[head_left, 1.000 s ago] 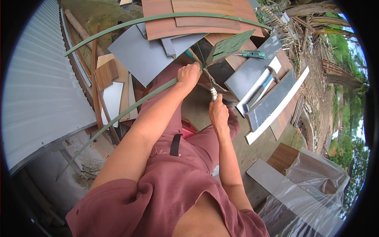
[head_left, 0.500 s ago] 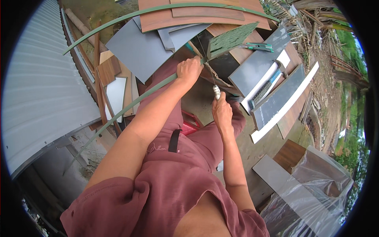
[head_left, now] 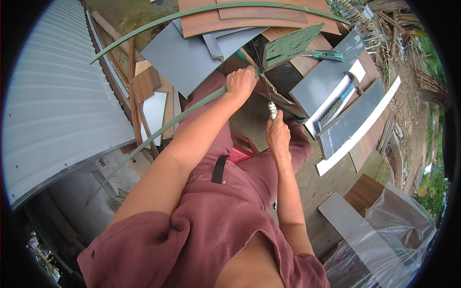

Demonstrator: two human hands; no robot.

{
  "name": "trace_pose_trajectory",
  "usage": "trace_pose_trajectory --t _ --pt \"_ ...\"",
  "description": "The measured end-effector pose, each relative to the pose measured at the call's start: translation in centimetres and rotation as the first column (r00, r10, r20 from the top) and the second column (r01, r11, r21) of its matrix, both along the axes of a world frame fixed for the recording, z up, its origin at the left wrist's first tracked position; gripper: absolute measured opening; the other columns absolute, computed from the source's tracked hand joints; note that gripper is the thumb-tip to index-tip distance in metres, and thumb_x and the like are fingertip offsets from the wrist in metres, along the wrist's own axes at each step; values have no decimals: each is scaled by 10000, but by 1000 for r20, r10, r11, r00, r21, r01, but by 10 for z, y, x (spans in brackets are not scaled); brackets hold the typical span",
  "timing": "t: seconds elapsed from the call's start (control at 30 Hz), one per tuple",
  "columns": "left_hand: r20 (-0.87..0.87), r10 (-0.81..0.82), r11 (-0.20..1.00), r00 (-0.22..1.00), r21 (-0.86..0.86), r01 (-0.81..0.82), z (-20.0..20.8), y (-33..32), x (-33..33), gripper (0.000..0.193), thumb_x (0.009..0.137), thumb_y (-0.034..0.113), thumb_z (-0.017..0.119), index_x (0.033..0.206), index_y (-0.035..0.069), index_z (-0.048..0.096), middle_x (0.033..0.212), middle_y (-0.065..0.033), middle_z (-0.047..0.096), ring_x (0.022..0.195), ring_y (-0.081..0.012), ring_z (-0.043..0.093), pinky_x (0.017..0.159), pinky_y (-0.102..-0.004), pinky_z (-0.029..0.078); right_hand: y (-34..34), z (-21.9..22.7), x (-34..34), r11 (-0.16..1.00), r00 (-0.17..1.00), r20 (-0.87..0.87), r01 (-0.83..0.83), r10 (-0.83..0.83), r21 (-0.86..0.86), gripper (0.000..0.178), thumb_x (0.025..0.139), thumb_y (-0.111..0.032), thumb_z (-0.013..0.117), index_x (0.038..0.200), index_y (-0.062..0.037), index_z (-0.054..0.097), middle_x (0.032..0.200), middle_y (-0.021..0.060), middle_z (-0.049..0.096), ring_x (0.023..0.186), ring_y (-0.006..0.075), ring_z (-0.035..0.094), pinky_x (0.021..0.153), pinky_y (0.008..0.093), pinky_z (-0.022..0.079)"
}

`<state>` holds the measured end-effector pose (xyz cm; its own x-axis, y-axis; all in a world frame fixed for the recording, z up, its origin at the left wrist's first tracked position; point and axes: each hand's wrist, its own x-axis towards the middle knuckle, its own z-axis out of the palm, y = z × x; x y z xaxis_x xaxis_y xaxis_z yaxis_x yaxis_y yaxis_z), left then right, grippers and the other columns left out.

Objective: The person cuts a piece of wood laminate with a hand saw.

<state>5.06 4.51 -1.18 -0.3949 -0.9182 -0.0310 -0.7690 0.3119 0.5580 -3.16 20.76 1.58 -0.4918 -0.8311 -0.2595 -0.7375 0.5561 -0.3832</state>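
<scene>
My left hand [head_left: 241,82] is closed around a long, narrow green strip [head_left: 192,109], which looks like split bamboo. The strip runs from the lower left, past my left forearm, to a tip just beyond my fingers. My right hand [head_left: 278,136] grips the silvery-white handle of a thin-bladed hand tool [head_left: 272,109]. Its blade points up and away, past the strip's tip, and shows only as a thin dark line. Whether it is a knife or a saw I cannot tell. Just beyond stands a rough green-topped block [head_left: 292,47].
A second green strip [head_left: 192,13] arches over wood-look boards [head_left: 259,21]. Grey panels [head_left: 185,53] lie at left. At right, a green utility knife [head_left: 326,55] and a blue-handled tool [head_left: 336,108] rest on panels. A red stool [head_left: 240,152] shows between my legs; corrugated metal [head_left: 62,96] borders the left.
The whole view has shifted, so everything appears slightly farther right. Both hands keep their grips, and their positions relative to the strip and block look nearly the same.
</scene>
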Motion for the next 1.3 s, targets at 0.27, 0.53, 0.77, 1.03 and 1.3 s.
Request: trace_pose_trajectory --t 0.27,0.53,0.77,1.03,1.3 --pt "-90 9 998 996 -61 -15 -9 2 -2 215 743 234 690 821 38 649 710 -190 654 693 -341 662 633 -428 528 3 -8 -11 998 999 -22 -38 37 -51 227 904 -177 476 1073 -41 409 765 286 611 764 478 586 664 546 443" --pt "-164 55 996 985 -58 -65 -13 3 -3 124 728 156 639 774 44 665 723 -176 666 689 -302 674 630 -405 525 -14 -11 -9 999 1000 -13 4 -5 -39 258 922 -224 458 1122 -62 450 878 294 596 863 483 553 688 527 406" --pt "-135 27 1000 991 -10 -28 -20 1 2 179 745 209 670 813 45 653 713 -162 665 688 -308 669 630 -402 519 -1 -18 -2 993 998 -20 -56 54 -108 223 946 -205 427 1068 -19 442 815 297 596 829 481 555 672 519 409" --pt "-148 26 1000 989 -1 -27 -19 0 -6 210 745 234 680 820 39 656 735 -160 670 700 -306 670 643 -402 514 -9 -16 -3 998 999 -6 31 -31 -47 263 953 -232 424 1136 -44 448 909 293 589 876 488 525 698 522 388" --pt "-151 12 1000 988 -1 -12 -23 -1 -7 148 739 168 627 801 36 653 717 -171 665 683 -304 670 630 -406 517 -5 -25 -11 996 1000 -18 6 -8 -84 266 951 -236 427 1138 -49 455 890 283 587 872 476 537 713 509 403"
